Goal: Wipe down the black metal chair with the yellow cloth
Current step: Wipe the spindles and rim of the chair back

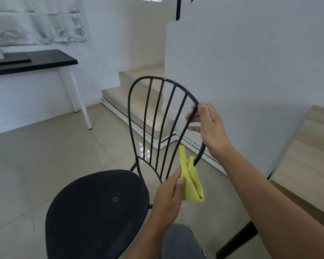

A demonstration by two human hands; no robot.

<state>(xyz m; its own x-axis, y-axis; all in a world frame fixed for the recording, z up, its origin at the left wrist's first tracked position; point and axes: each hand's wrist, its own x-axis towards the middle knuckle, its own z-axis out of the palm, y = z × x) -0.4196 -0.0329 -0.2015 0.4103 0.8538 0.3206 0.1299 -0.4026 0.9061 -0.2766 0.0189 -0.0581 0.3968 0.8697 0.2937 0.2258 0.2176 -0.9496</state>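
Note:
The black metal chair [97, 206] stands in front of me with a round seat and a curved backrest of thin vertical bars. My right hand [209, 126] grips the right side of the backrest frame near its top. My left hand [168, 193] holds the folded yellow cloth [192, 180], which wraps around the lower right part of the backrest frame, just above the seat.
A light wooden table [305, 165] with dark legs stands close on the right. A black-topped desk [45, 60] with white legs is at the back left. Tiled steps [138, 101] rise behind the chair beside a white wall. My knee [181, 242] is below.

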